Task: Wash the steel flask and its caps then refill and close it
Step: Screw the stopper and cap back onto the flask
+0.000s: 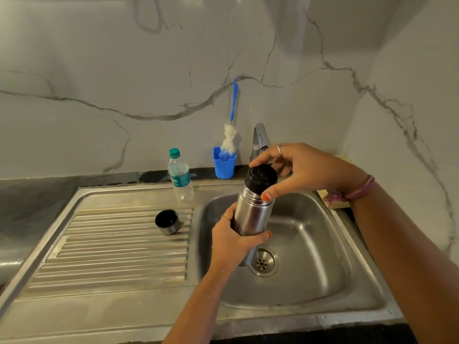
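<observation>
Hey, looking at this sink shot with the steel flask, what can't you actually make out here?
All in the head view:
- Steel flask: its base is hidden behind the left hand; contents unseen, since the black inner cap covers the mouth.
- Whether that cap is screwed tight: the right hand curls around it.
- Chrome tap: lower part hidden behind the right hand.
- Clear plastic bottle: label print too small to read.

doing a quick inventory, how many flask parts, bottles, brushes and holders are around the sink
Flask parts: 3, the steel flask, black inner cap and outer cap
Plastic water bottles: 1
Bottle brushes: 1
Blue holders: 1
Total: 6
</observation>
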{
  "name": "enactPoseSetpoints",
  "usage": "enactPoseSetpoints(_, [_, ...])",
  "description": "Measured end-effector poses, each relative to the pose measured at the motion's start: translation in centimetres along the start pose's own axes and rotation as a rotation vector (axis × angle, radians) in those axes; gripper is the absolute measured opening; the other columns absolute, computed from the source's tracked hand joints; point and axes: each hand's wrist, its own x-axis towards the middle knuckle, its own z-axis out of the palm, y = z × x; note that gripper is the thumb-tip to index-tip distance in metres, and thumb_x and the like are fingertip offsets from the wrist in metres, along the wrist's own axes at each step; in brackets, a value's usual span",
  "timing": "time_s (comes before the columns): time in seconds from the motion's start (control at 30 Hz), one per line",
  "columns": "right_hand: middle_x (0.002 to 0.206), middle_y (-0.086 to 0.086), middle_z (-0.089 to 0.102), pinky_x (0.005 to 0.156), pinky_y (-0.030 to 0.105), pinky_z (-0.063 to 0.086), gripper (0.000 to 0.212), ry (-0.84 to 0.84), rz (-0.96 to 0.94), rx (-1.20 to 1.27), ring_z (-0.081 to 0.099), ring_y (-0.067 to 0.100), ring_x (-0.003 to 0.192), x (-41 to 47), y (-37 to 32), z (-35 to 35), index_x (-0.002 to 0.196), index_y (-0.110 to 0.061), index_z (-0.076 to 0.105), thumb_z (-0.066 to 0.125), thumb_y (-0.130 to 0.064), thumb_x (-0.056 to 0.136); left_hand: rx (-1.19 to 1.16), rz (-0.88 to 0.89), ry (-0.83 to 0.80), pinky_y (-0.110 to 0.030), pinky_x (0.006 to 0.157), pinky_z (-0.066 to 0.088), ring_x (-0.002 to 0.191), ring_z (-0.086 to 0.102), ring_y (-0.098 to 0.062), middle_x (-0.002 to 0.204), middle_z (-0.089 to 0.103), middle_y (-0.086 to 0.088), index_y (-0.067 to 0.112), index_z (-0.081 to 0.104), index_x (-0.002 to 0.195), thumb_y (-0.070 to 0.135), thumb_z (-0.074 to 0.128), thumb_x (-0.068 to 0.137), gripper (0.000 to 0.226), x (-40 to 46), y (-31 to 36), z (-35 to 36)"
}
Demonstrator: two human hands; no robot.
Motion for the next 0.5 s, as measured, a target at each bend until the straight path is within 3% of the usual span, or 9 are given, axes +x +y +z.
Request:
enactPoseSetpoints(0.07, [0.101, -0.009, 0.065, 0.081, 0.033, 0.056, 0.060, 0.033, 0.036, -0.065, 0.066, 0.014, 0.087, 0.2, -0.2, 0.5, 0.112, -0.031, 0.060, 0.089, -0.037, 0.059, 0.001, -0.001, -0.004, -0.004, 0.071, 0.047, 0.091, 0.061, 0.008, 0.102, 0.067, 0.013, 0.027, 0.057, 0.120, 0.022, 0.096, 0.056, 0.075, -0.1, -0.1, -0.1])
enactPoseSetpoints(0.17, [0.104, -0.010, 0.061, 0.085, 0.031, 0.054, 0.067, 0.021, 0.057, -0.174, 0.061, 0.008, 0.090, 0.4, -0.6, 0.6, 0.114, -0.031, 0.055, 0.087, -0.047, 0.058, 0.008, 0.001, -0.008, -0.006, 0.071, 0.048, 0.092, 0.062, 0.006, 0.103, 0.067, 0.013, 0.029, 0.057, 0.120, 0.024, 0.096, 0.056, 0.075, -0.1, -0.3, -0.1])
enactPoseSetpoints(0.27, [0.125, -0.017, 0.055, 0.092, 0.017, 0.049, 0.077, -0.134, 0.058, -0.127, 0.058, 0.002, 0.110, 0.3, -0.7, 0.0, 0.135, -0.034, 0.046, 0.085, -0.034, 0.068, 0.008, 0.001, -0.012, -0.006, 0.072, 0.049, 0.092, 0.062, 0.006, 0.104, 0.067, 0.012, 0.028, 0.056, 0.122, 0.024, 0.095, 0.056, 0.076, -0.2, -0.3, -0.2])
enactPoseSetpoints(0.33, [0.130, -0.018, 0.055, 0.097, 0.016, 0.046, 0.075, -0.220, 0.031, -0.095, 0.056, -0.001, 0.115, 0.3, -0.8, -0.3, 0.138, -0.036, 0.045, 0.082, -0.023, 0.074, 0.016, 0.005, -0.016, -0.006, 0.072, 0.049, 0.093, 0.061, 0.007, 0.106, 0.066, 0.013, 0.027, 0.056, 0.125, 0.024, 0.095, 0.056, 0.079, -0.1, -0.4, -0.2])
enactPoseSetpoints(0.5, [0.107, -0.012, 0.069, 0.090, 0.024, 0.053, 0.061, -0.140, 0.023, -0.103, 0.067, 0.004, 0.096, 0.5, -1.2, 0.0, 0.119, -0.033, 0.063, 0.088, -0.023, 0.064, 0.022, 0.001, -0.016, -0.007, 0.072, 0.049, 0.092, 0.062, 0.007, 0.105, 0.068, 0.013, 0.026, 0.057, 0.125, 0.025, 0.096, 0.055, 0.080, 0.0, -0.6, -0.2])
